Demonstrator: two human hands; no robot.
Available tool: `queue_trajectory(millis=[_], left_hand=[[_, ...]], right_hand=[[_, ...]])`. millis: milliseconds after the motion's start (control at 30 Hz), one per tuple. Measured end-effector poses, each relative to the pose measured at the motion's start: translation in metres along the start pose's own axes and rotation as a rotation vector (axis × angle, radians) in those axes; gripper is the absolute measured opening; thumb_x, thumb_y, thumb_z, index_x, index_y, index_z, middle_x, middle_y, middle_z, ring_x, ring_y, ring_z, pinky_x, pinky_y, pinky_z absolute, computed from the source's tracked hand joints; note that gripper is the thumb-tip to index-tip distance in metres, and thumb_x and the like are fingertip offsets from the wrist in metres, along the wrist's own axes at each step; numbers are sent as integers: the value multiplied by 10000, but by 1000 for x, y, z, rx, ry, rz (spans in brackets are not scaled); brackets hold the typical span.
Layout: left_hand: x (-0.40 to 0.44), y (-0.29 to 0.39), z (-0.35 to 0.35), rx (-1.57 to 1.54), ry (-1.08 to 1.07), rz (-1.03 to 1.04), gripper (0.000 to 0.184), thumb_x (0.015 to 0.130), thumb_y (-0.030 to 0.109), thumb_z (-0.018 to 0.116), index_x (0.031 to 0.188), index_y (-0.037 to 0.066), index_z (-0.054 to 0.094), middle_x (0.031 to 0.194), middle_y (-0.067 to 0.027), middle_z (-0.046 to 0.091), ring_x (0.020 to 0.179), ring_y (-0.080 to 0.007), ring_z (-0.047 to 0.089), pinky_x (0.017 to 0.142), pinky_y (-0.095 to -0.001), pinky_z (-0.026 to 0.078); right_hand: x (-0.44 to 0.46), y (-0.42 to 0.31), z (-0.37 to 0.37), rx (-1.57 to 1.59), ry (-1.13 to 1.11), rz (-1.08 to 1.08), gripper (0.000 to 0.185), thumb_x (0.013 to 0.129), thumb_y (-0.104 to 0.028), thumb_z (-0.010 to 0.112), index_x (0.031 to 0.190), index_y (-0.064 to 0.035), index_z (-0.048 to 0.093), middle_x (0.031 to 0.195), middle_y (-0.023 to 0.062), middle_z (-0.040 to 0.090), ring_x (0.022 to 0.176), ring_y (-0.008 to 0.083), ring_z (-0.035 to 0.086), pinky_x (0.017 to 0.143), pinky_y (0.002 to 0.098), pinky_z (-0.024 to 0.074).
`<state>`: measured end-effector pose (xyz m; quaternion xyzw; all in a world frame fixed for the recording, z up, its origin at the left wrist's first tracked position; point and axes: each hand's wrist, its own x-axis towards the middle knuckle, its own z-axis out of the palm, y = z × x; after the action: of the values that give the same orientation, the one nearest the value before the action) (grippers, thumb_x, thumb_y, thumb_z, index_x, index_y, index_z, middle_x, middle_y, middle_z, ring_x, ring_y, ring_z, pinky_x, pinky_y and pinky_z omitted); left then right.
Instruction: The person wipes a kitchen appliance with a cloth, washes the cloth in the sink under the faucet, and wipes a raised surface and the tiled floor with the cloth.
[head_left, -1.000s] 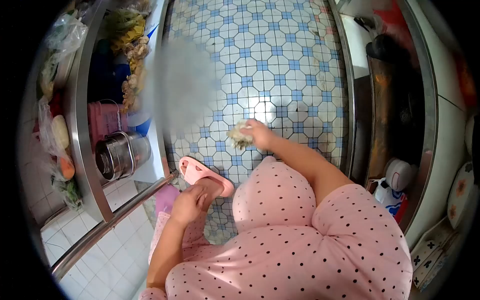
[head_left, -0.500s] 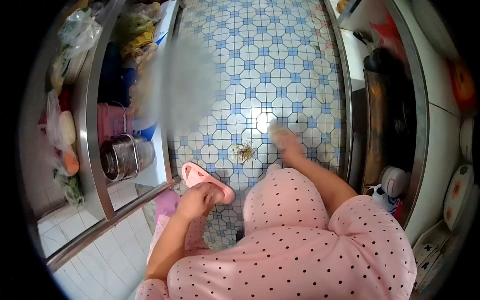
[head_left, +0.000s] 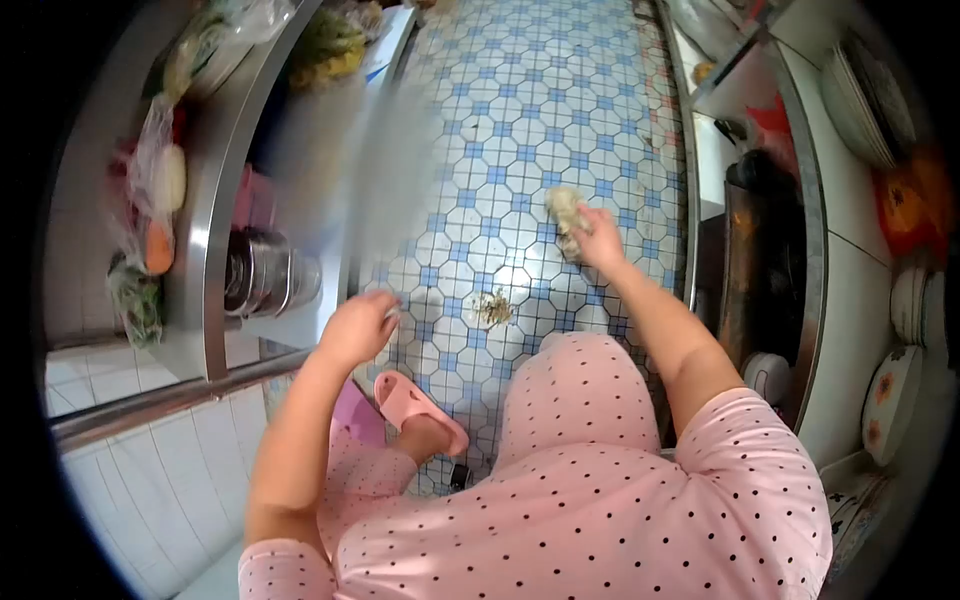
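On the wet-looking tiled floor (head_left: pixel 530 135), my right hand (head_left: pixel 598 238) grips a crumpled, dirty-white rag (head_left: pixel 565 212). A small heap of brownish debris (head_left: pixel 492 308) lies on the tiles, nearer to me and left of the rag. My left hand (head_left: pixel 362 328) hovers left of that heap with its fingers curled together. Something small and pale may show at its fingertips, too small to name. Below it is my foot in a pink slipper (head_left: pixel 418 410).
At the left, a metal-edged shelf (head_left: pixel 215 240) holds bagged vegetables (head_left: pixel 160 190) and a stainless steel pot (head_left: pixel 265 275). To the right, a cabinet (head_left: pixel 805 230) holds dark items, with plates (head_left: pixel 865 105) beside it. A pale blur (head_left: pixel 390 170) covers part of the left side.
My right hand has moved forward across the floor with the rag. My left hand has risen from near the slipper and moved forward and left. The view has shifted slightly.
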<state>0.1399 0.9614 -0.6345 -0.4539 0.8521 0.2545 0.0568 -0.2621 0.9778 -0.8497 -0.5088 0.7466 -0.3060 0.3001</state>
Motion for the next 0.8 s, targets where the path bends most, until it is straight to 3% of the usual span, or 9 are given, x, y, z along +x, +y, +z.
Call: queue_trajectory(millis=[167,433,533,800], left_hand=[[29,1,25,-150,101,86,222,869,161,636,1065,57,641,1095,-147,652,980,-365,617,832,-434,511],[37,-43,59,-254,-133,74,219,882,141,614,1086,64,634,1125,-135,637,994,-365,615,825,-448,517],[48,-55,72,-266,-203,30,229,891,177,607,1097,81,635,1107,-134,639,996,-365,614,826,-448,514],[64,-68,90,-452,-141,82,220,908,191,582,1088,73,627,1105,-128,648,998,-363,616,823,-436,515]], right_hand=[[40,2,12,-162,-11,98,499,823,-135,654,1315,-190,594,1242,170,531,1155,348,531,1010,383,439],[91,-12,-15,-348,-117,75,514,816,-58,559,1301,-221,607,1269,147,565,1133,352,569,968,414,463],[100,-27,-23,-372,-211,198,512,825,-61,547,1307,-223,597,1280,145,560,1107,348,585,951,415,473],[164,-49,18,-646,-123,42,510,870,-93,528,1353,-257,541,1297,109,552,1131,324,587,944,423,481]])
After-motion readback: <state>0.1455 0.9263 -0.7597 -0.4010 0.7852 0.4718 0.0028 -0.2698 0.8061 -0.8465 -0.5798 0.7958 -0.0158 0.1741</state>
